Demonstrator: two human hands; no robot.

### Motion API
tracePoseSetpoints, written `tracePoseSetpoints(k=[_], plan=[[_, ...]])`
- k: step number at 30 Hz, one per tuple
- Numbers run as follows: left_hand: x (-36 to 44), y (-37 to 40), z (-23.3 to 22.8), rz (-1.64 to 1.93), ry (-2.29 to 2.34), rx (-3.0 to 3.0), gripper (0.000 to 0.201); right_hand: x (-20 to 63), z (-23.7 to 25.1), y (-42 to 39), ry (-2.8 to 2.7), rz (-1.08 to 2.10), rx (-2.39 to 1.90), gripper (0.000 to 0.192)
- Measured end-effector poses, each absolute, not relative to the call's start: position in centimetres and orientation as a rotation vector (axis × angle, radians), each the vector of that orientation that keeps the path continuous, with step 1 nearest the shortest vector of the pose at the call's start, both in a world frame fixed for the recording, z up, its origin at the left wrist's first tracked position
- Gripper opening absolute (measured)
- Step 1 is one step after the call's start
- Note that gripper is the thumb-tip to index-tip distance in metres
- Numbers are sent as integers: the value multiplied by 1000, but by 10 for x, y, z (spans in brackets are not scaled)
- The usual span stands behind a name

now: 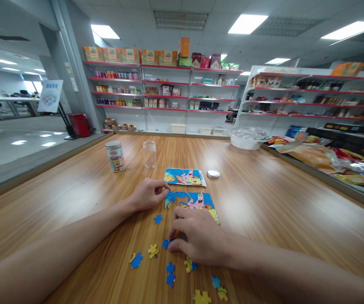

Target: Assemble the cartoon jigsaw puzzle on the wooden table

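A partly assembled jigsaw puzzle [201, 199] with a blue cartoon picture lies flat on the wooden table, its upper left area showing gaps. My left hand [148, 194] is closed at its upper left corner, thumb and index finger close together there. Below, my right hand [197, 234] covers part of the puzzle, fingers curved and apart. Its fingertips are at a blue puzzle piece [165, 244]; contact is unclear. Loose pieces lie around it, among them a blue piece [158, 219], a yellow piece [153, 250] and joined blue pieces [170, 274]. Behind the puzzle rests a picture card [184, 177].
A printed can [116, 157] and a clear jar [149, 154] stand at the back left. A round silver lid [213, 173] lies right of the card. Farther back are a white bowl [247, 141] and, at the right, packaged snacks [315, 154]. Stocked shelves [164, 82] line the wall.
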State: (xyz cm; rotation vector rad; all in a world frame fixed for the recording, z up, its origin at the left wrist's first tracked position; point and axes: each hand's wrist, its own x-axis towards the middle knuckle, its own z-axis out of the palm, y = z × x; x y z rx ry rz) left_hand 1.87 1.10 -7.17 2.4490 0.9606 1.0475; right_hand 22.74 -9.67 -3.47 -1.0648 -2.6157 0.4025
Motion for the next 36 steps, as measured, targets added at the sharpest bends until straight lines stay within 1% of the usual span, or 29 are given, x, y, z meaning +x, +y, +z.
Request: tracePoseSetpoints(k=[6, 12, 18, 20, 23, 26, 28, 30, 33, 36], plan=[[19, 8, -71, 1128, 870, 2492, 20, 227, -32, -96, -2597, 493, -1089, 18], [22, 1, -67, 1185, 719, 2603, 18, 228, -25, -98, -2622, 520, -1064, 13], [23, 0, -66, 1194, 714, 2631, 18, 227, -28, -104, -2640, 504, -986, 11], [23, 0, -66, 1197, 713, 2636, 19, 228, -31, -103, -2613, 485, -900, 14], [23, -1, -65, 1206, 696, 2642, 19, 234, -37, -87, -2394, 436, -842, 17], [23, -2, -66, 1197, 674, 2654, 18, 249, -43, -59, -2039, 440, -976, 13], [24, -3, -65, 1187, 675, 2668, 18, 261, -46, -40, -1857, 503, -1110, 10], [25, -3, -65, 1167, 656, 2692, 17, 270, -49, -28, -1726, 655, -1208, 15], [26, -5, -62, 1109, 590, 2737, 18, 275, -51, -24, -1632, 868, -1215, 27], [27, -8, -57, 1033, 533, 2775, 20, 272, -52, -27, -1644, 918, -1174, 38]])
